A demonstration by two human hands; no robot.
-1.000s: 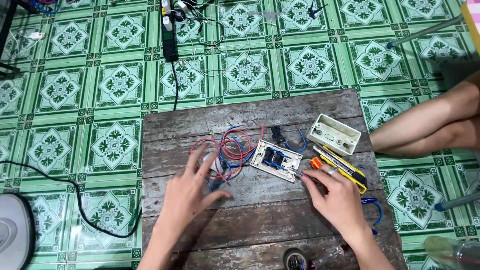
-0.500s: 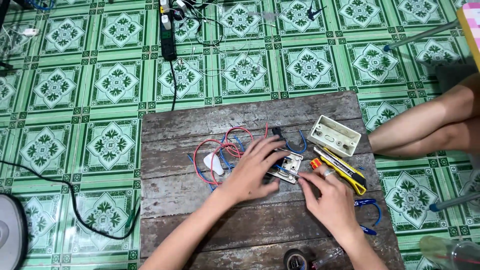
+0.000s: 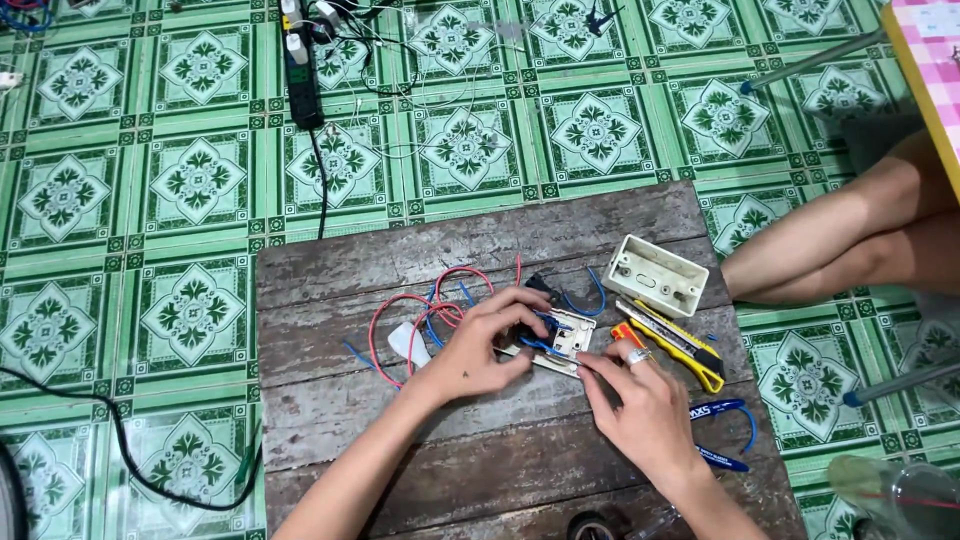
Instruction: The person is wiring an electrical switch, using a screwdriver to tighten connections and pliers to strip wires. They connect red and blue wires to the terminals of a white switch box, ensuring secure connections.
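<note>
1. Switch plate (image 3: 560, 345): centre of wooden board (image 3: 330, 270), wires (image 3: 420, 310) trailing to nine o'clock.
2. Left hand (image 3: 480, 350) clasps it; right hand (image 3: 640, 410) pinches its edge.
3. We judge wiring underway, seemingly; next needs steady fingertip work.

switch plate (image 3: 560, 345) on board (image 3: 400, 260), box (image 3: 655, 275) right
</note>
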